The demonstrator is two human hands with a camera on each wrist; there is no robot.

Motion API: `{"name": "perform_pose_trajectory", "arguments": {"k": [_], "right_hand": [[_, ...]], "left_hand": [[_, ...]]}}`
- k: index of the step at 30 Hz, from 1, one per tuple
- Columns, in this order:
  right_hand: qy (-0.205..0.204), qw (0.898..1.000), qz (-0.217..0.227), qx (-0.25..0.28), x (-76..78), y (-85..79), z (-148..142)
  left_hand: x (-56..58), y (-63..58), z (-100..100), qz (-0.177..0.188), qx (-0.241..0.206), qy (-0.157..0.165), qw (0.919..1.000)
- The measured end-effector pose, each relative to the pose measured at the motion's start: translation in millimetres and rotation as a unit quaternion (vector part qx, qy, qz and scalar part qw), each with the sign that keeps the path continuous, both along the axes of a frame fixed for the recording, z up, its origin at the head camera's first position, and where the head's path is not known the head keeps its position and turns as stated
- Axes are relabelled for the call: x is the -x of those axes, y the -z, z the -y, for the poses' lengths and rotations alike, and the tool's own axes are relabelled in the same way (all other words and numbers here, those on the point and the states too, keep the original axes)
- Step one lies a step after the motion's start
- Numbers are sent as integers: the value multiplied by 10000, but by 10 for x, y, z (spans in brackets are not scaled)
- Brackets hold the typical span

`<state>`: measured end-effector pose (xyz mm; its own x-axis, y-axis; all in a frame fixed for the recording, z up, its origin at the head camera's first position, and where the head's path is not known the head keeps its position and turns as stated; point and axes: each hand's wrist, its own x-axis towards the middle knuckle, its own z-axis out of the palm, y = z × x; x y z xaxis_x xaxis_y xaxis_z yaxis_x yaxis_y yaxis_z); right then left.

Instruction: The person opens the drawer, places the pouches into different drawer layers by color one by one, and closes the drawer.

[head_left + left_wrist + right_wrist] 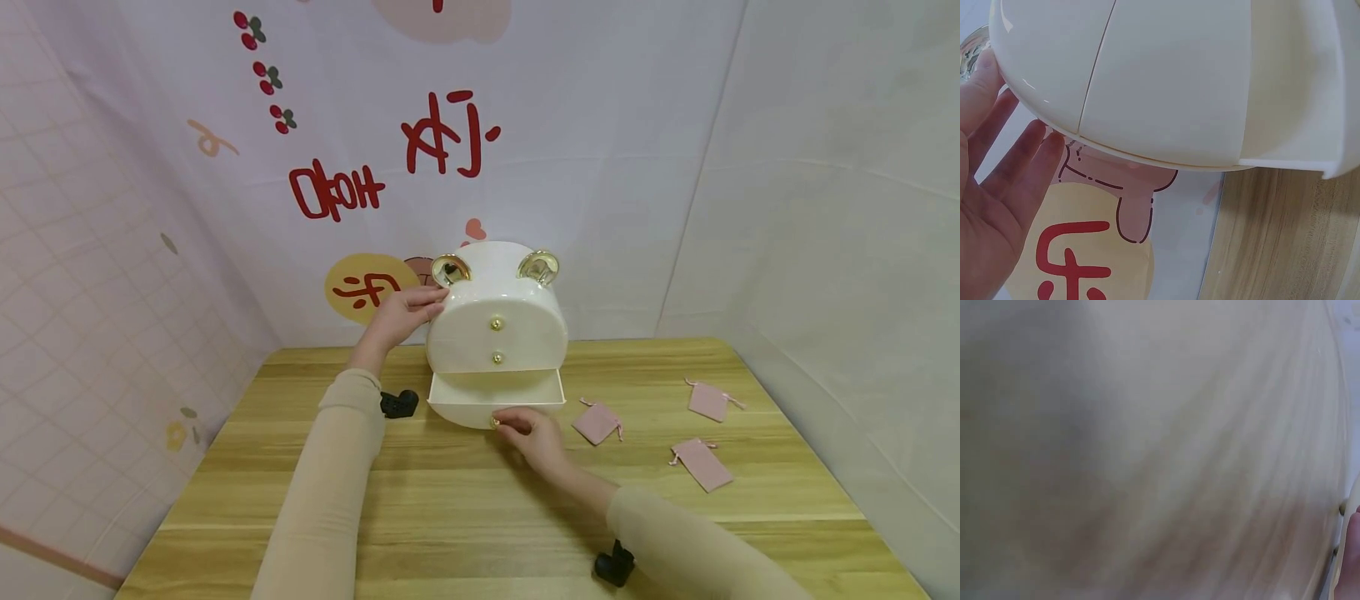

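Note:
A white storage box with gold ears and gold knobs stands at the back of the table. Its bottom drawer is pulled out, and the inside that shows is bare. My right hand pinches the gold drawer knob between thumb and fingers. At the box's upper left side, just under the left ear, my left hand rests its fingertips. The left wrist view shows that hand with fairly straight fingers along the box's curved edge. In the right wrist view only a bit of the right hand shows.
Three pink drawstring pouches lie right of the box: one pouch close by, another pouch farther back, a third pouch nearer the front. Black wrist devices show at the left forearm and right forearm. A printed cloth hangs behind.

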<state>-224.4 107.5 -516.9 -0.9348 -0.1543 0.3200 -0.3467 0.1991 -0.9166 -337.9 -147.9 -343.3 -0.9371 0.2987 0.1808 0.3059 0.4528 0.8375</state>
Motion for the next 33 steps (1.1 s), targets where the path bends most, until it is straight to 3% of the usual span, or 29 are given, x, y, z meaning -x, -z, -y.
{"name": "perform_pose_trajectory", "arguments": {"k": [7,16,25,29,33], "right_hand": [[-260,9994,123,214,-162,30,3],[-413,9991,89,59,-338,36,-33],[-497,9987,14,-78,-561,-217,-42],[-417,9988,-47,-235,-577,-162,-62],[-388,9989,-61,-265,-534,8,-98]], "left_hand": [[-11,-12,4,11,8,-19,10000],[-23,-7,2,78,-25,-32,10000],[-2,1,3,96,-21,-38,9999],[-8,-6,4,83,-46,-13,10000],[-16,-9,5,55,-60,19,10000]]}}
